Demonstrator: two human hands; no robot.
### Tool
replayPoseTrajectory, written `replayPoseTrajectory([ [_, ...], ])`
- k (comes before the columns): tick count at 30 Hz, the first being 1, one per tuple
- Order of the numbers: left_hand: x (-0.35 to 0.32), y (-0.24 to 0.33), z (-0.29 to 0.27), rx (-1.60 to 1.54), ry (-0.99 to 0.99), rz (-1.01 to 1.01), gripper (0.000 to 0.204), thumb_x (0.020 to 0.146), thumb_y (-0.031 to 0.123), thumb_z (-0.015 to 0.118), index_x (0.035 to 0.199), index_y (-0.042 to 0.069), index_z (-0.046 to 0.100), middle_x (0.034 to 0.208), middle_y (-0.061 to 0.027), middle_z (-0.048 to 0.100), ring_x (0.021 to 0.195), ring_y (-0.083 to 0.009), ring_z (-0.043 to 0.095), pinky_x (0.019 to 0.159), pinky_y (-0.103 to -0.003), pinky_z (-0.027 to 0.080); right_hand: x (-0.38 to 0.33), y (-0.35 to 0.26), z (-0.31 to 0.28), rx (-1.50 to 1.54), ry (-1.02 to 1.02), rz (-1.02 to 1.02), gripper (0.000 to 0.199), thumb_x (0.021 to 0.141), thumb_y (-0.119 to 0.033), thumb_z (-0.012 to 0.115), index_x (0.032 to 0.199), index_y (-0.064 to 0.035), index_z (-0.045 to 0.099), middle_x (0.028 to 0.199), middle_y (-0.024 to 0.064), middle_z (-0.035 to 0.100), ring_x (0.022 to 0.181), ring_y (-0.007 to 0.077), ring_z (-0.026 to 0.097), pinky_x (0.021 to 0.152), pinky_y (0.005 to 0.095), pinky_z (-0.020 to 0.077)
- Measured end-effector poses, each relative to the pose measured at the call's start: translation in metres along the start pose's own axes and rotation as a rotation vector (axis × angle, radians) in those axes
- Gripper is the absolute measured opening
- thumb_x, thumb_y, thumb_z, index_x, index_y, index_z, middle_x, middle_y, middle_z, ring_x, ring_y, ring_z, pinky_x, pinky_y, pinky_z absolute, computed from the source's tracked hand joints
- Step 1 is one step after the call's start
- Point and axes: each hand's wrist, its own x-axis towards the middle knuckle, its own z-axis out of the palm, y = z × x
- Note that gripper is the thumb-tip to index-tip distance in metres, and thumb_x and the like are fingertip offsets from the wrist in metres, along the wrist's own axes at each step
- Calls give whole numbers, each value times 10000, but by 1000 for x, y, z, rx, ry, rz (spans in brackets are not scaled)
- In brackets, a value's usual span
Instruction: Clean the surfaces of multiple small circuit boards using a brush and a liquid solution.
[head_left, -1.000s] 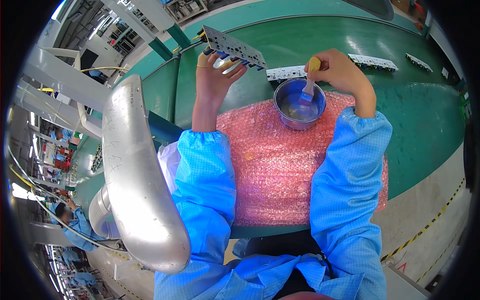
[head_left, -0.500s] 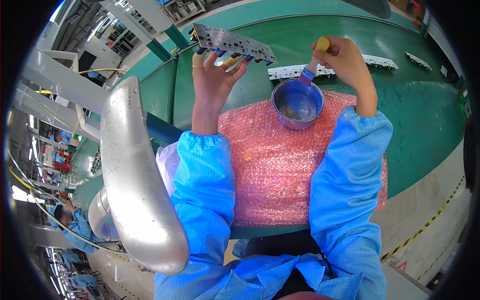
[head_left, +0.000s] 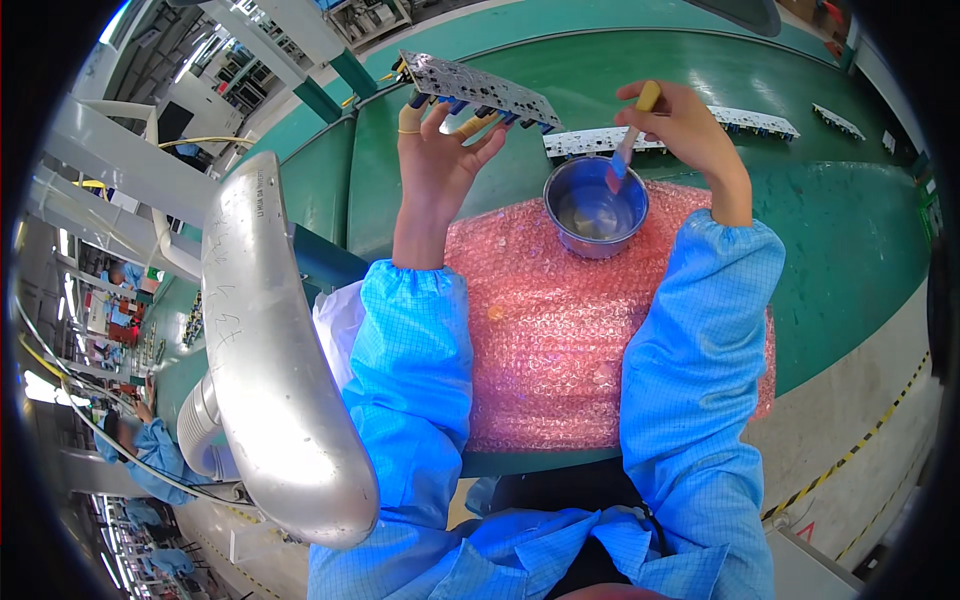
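My left hand (head_left: pixel 445 160) grips a long circuit board (head_left: pixel 485 88) from below, tilted, its blue and dark components facing down toward my fingers. Yellowish covers sit on some of those fingertips. In my right hand (head_left: pixel 685 125) is a brush (head_left: pixel 625 150), closed between the fingers near its yellow handle end. The bristles point down into a round metal pot (head_left: pixel 570 240), just inside its rim at the right. Clear-looking liquid shows at the bottom of the pot. Whether the bristles touch the pot wall is hard to make out.
Pink bubble wrap (head_left: pixel 545 370) lies under the pot. Beyond it, more circuit boards (head_left: pixel 750 123) rest on the green bench (head_left: pixel 830 250). A large silver hood (head_left: pixel 275 370) with a flexible duct stands close by my left arm. Another person (head_left: pixel 160 450) sits at far left.
The brush has dropped lower into the pot, its bristles moving from the rim to inside. My left hand and the circuit board have shifted slightly right.
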Motion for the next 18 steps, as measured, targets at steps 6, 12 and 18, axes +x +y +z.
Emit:
replayPoseTrajectory([
  [6,-1,-5,7,36,2,-23,550,892,522,556,1180,67,445,1206,-288,473,1068,-465,538,903,-490,528,-3,25,-25,-98,143,196,228,882,-144,636,1062,-4,652,858,30,660,720,81,578,628,231,469],
  [12,-1,-9,7,24,14,-14,540,891,507,556,1184,65,448,1208,-281,466,1077,-454,530,909,-489,524,-12,11,-37,37,212,219,207,888,-156,649,1036,-12,661,841,22,643,722,74,569,640,218,479],
  [18,0,-7,4,66,43,-28,549,900,522,528,1184,60,443,1192,-284,466,1080,-453,528,927,-503,517,-8,-11,-23,67,101,145,219,912,-175,644,1060,-13,645,893,41,670,765,81,584,726,226,493],
])
